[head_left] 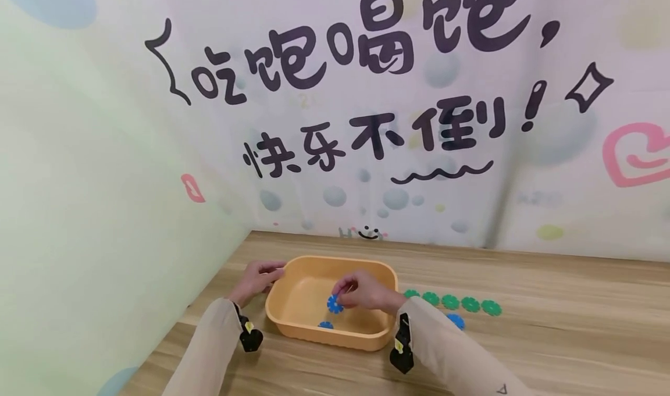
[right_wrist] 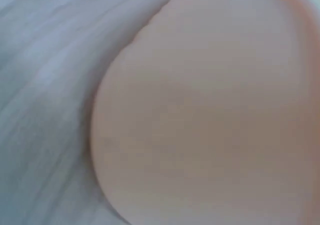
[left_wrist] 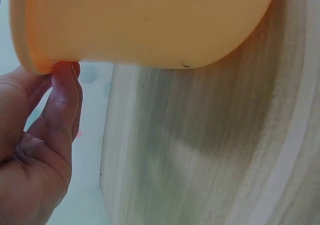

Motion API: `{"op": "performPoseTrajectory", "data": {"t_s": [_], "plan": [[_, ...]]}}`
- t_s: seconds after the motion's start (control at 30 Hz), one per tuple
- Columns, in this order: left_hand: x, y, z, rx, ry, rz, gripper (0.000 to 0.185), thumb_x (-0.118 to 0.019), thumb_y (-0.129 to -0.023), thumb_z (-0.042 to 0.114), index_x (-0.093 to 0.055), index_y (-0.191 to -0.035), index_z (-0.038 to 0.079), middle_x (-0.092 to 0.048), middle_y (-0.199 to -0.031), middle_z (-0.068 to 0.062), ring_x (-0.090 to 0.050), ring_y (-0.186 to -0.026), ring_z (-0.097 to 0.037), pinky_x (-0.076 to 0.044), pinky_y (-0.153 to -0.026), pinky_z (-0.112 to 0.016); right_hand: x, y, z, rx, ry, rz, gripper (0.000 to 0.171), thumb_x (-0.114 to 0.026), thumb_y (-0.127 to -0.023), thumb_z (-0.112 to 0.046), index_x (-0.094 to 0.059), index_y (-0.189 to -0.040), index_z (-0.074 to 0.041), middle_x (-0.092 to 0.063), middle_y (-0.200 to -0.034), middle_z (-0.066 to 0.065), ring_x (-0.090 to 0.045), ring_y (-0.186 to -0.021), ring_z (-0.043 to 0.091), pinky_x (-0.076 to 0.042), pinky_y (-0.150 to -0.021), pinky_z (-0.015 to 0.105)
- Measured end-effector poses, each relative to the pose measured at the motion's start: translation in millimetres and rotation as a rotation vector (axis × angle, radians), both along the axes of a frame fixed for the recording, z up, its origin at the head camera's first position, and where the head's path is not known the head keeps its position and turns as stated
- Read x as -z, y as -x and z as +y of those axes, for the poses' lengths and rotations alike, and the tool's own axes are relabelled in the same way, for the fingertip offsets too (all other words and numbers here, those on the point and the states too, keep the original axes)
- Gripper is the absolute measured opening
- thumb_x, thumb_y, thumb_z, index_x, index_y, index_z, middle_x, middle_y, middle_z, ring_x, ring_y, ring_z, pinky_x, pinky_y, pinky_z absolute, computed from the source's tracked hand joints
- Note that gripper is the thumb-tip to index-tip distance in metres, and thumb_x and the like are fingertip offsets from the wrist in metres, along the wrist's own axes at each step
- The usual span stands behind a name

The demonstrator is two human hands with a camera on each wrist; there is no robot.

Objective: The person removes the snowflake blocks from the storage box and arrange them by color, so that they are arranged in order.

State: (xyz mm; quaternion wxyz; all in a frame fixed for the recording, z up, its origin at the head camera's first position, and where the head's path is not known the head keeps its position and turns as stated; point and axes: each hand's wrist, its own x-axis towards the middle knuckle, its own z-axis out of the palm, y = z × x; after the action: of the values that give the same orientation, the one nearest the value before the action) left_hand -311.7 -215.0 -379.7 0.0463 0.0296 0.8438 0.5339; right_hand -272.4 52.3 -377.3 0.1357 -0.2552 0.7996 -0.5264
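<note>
The right hand hangs over the orange tub on the desk, fingers curled down, pinching a blue gear disc — the left hand grips the tub's far-left rim, thumb against the lip.

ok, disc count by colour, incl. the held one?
Blue discs: 3, one held by the right hand at, one on the tub floor, one on the table
Green discs: 5, in a row
Total: 8
</note>
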Motion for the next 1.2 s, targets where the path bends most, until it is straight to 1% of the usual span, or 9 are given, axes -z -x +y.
{"op": "performPoseTrajectory", "data": {"t_s": [0.07,0.17,0.3,0.4,0.6,0.77,1.0,1.07,1.2], "plan": [[0.6,-0.1,-1.4,-0.003,0.000,-0.001,0.035,-0.058,-0.086,0.016,-0.057,-0.115,-0.003,-0.061,-0.102,-0.015,-0.060,-0.076,-0.016,-0.052,-0.064,-0.031,-7.3,-3.3,2.0,-0.004,0.027,0.003,0.008,-0.061,-0.081,0.000,-0.064,-0.087,0.003,-0.061,-0.076,0.004,-0.057,-0.066,0.012,-0.052,-0.063,0.031],[2.7,0.1,-0.5,-0.007,-0.019,0.002,0.034,-0.059,-0.086,0.016,-0.057,-0.114,-0.003,-0.061,-0.101,-0.014,-0.060,-0.075,-0.016,-0.052,-0.063,-0.030,-22.1,-14.3,7.5,-0.005,0.062,0.020,0.010,-0.060,-0.081,0.000,-0.063,-0.089,0.006,-0.062,-0.078,0.008,-0.059,-0.069,0.016,-0.052,-0.066,0.036],[4.8,0.4,4.1,0.007,-0.036,0.004,0.033,-0.059,-0.085,0.013,-0.057,-0.113,-0.005,-0.062,-0.096,-0.012,-0.060,-0.073,-0.016,-0.052,-0.061,-0.029,-27.0,-21.1,20.1,-0.011,0.101,0.032,0.013,-0.059,-0.082,0.000,-0.063,-0.092,0.007,-0.062,-0.081,0.011,-0.060,-0.072,0.020,-0.051,-0.068,0.041],[4.3,-0.1,5.7,-0.005,-0.026,-0.001,0.032,-0.059,-0.086,0.012,-0.058,-0.113,-0.004,-0.062,-0.094,-0.011,-0.061,-0.073,-0.016,-0.052,-0.061,-0.030,-23.7,-19.3,30.8,-0.015,0.121,0.027,0.015,-0.059,-0.083,-0.002,-0.062,-0.095,0.006,-0.060,-0.082,0.008,-0.059,-0.073,0.019,-0.051,-0.068,0.039],[3.3,0.2,3.0,-0.011,-0.024,0.006,0.032,-0.059,-0.086,0.013,-0.058,-0.112,-0.004,-0.063,-0.096,-0.012,-0.061,-0.073,-0.016,-0.052,-0.061,-0.030,-33.7,-23.8,54.4,0.046,0.090,0.009,0.018,-0.060,-0.083,-0.007,-0.061,-0.098,0.004,-0.058,-0.083,0.007,-0.057,-0.075,0.018,-0.051,-0.070,0.033],[2.1,1.3,-0.5,-0.009,-0.020,0.022,0.032,-0.059,-0.086,0.013,-0.058,-0.113,-0.004,-0.062,-0.095,-0.012,-0.060,-0.073,-0.015,-0.052,-0.060,-0.029,-39.4,-24.4,81.0,0.103,0.042,0.034,0.021,-0.062,-0.083,-0.013,-0.062,-0.098,0.000,-0.059,-0.085,0.007,-0.056,-0.076,0.019,-0.051,-0.071,0.036],[1.4,0.4,-0.9,-0.015,-0.022,0.006,0.033,-0.060,-0.085,0.014,-0.058,-0.113,-0.004,-0.062,-0.097,-0.013,-0.060,-0.074,-0.015,-0.052,-0.061,-0.029,-35.3,-32.6,127.3,0.225,-0.022,0.074,0.026,-0.063,-0.082,-0.022,-0.062,-0.099,-0.003,-0.059,-0.087,0.008,-0.055,-0.078,0.022,-0.051,-0.067,0.031],[1.5,0.5,-0.6,-0.014,-0.016,0.002,0.033,-0.059,-0.085,0.015,-0.058,-0.113,-0.003,-0.061,-0.097,-0.013,-0.060,-0.074,-0.015,-0.052,-0.062,-0.029,-30.1,-36.1,140.7,0.238,-0.034,0.081,0.027,-0.063,-0.083,-0.022,-0.062,-0.100,-0.001,-0.059,-0.087,0.009,-0.055,-0.076,0.021,-0.051,-0.066,0.032],[2.8,1.1,0.4,-0.021,-0.017,-0.012,0.032,-0.060,-0.085,0.015,-0.059,-0.113,-0.002,-0.062,-0.096,-0.012,-0.060,-0.074,-0.015,-0.052,-0.062,-0.029,-13.7,-43.2,166.0,0.222,-0.015,0.035,0.030,-0.062,-0.083,-0.016,-0.059,-0.101,0.008,-0.059,-0.086,0.011,-0.057,-0.076,0.017,-0.052,-0.067,0.033]]}}
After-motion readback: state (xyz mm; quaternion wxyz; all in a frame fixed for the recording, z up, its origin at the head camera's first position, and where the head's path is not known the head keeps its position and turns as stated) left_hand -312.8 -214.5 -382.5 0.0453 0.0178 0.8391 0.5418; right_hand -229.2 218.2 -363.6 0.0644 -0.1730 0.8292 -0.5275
